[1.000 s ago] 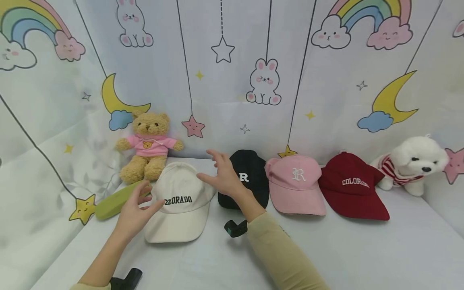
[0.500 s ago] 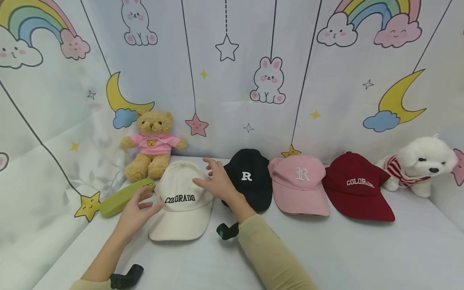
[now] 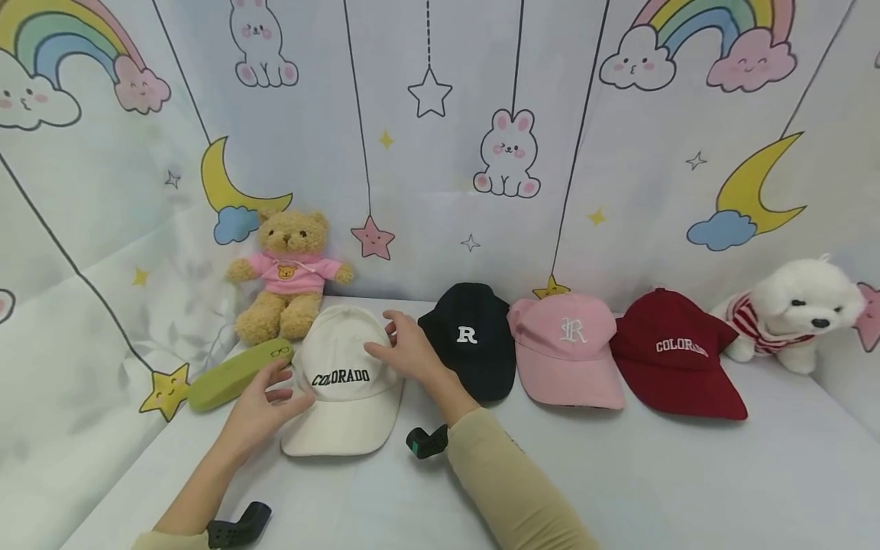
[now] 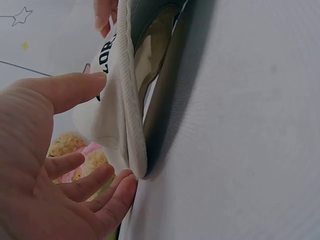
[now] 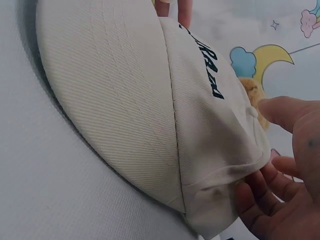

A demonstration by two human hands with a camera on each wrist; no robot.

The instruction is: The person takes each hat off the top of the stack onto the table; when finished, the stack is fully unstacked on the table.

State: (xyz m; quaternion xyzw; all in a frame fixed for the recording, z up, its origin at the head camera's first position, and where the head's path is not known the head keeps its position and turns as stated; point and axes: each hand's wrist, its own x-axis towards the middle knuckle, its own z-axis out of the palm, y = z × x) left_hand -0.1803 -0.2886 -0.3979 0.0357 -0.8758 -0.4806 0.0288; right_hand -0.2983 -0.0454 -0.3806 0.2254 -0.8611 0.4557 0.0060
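Observation:
A cream baseball cap with COLORADO on its front sits on the white table, brim toward me. My left hand is at its left side, fingers spread and thumb over the lettering's edge. In the left wrist view, the fingertips lie right at the brim's corner. My right hand is at the crown's right side. The right wrist view shows its fingers against the cap's lower side, while the thumb stands off near the top. Neither hand is closed round the cap.
A green case with a glasses print lies left of the cap, before a teddy bear. Rightward stand a black cap, a pink cap, a dark red cap and a white plush dog. A printed curtain hangs behind.
My right hand has come lower and closer to the cap's right side, uncovering the black cap's letter. The left hand has eased slightly toward the cap. The cap stays on the table.

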